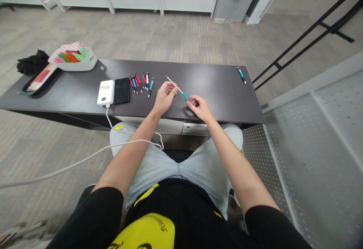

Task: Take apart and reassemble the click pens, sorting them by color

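Between my hands, above the dark desk [221, 90], is a slim white pen refill [171, 80] lined up with a short teal pen barrel [185, 96]. My left hand [166, 97] is closed, its thumb and fingers pinching the refill, whose thin tip points up and left. The fingers of my right hand [200, 108] close on the lower end of the teal barrel. Whether the refill sits inside the barrel or only meets its end, I cannot tell. To the left of my left hand lies a teal-and-black pen [151, 87], beside a group of pink, teal and white pens [138, 82].
A black phone [121, 91] lies beside a white power bank [106, 92] with a white cable [85, 162] running over my leg. Farther left are a white basket [76, 66], a black tray [42, 78] and black cloth [32, 63]. Another teal pen [241, 75] lies near the right edge.
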{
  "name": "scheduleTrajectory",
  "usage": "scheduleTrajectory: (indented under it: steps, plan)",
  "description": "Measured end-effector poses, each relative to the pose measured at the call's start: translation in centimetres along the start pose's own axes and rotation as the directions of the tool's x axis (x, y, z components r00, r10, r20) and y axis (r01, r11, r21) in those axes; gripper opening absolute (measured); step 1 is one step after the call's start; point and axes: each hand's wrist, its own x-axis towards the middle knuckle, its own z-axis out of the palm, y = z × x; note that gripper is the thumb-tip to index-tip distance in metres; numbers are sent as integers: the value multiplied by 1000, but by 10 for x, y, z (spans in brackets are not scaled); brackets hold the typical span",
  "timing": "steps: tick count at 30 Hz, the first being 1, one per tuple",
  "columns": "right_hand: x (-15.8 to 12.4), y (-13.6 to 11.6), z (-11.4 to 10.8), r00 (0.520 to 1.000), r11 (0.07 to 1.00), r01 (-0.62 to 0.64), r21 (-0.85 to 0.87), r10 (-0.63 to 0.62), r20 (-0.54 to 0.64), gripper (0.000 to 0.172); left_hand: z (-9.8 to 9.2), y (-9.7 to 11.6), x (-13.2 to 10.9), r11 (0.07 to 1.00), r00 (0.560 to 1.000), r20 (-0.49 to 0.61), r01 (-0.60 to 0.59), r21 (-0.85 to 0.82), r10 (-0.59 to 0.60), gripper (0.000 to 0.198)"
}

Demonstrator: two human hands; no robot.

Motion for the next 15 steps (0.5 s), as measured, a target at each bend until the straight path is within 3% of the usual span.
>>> scheduleTrajectory:
  steps: [4,12,15]
  plan:
    - [0,-3,1,1000,1000,-5,-16,5,-12,50,-4,-1,2,1000,1000,-4,-21,10,21,35]
    - [-1,-3,0,1000,1000,20,-3,-20,4,37,-6,-9,-6,992,982,181,-66,104,46,25]
    - [-1,-3,0,1000,1000,10,0,-10,-4,37,-5,-12,-4,995,984,174,-60,82,45,29]
